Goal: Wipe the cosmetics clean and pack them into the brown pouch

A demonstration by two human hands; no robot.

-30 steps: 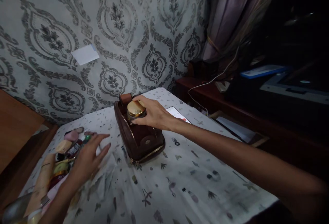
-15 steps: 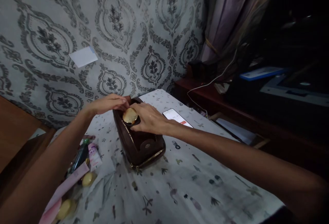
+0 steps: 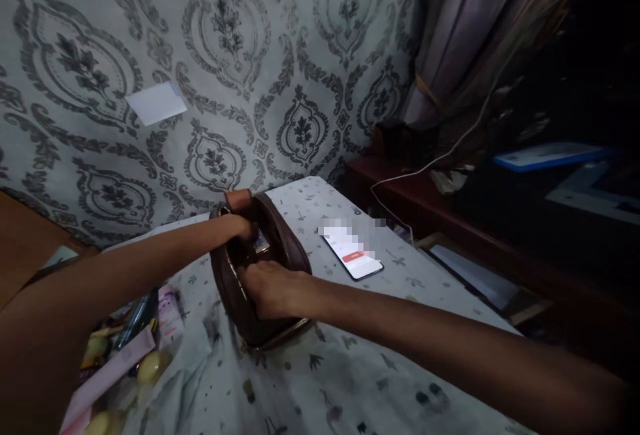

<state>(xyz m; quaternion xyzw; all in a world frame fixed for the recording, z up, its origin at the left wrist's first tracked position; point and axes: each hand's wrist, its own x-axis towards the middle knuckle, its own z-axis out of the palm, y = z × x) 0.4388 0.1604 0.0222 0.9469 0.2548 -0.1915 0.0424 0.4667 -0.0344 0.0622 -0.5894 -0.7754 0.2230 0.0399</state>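
Note:
A brown zip-up bag with an orange-brown tab at its far end lies unzipped on the patterned cloth. My left hand reaches down into its far half, fingers out of sight inside. Nearer to me, my right hand is also in the opening, with its knuckles bent and its fingertips hidden against the left inner side. Between the two hands a small silvery, gold-edged item shows inside the bag. Whether either hand grips anything is hidden.
To the left lie a pink-and-white tube, a long pink tube, a dark bottle and yellowish round-capped items. A lit phone rests right of the bag. A white cable hangs near a dark red ledge.
The round gold-topped item in my right hand has gone out of sight. Both hands have moved deeper into the bag, the right one nearer to me. The view has shifted slightly.

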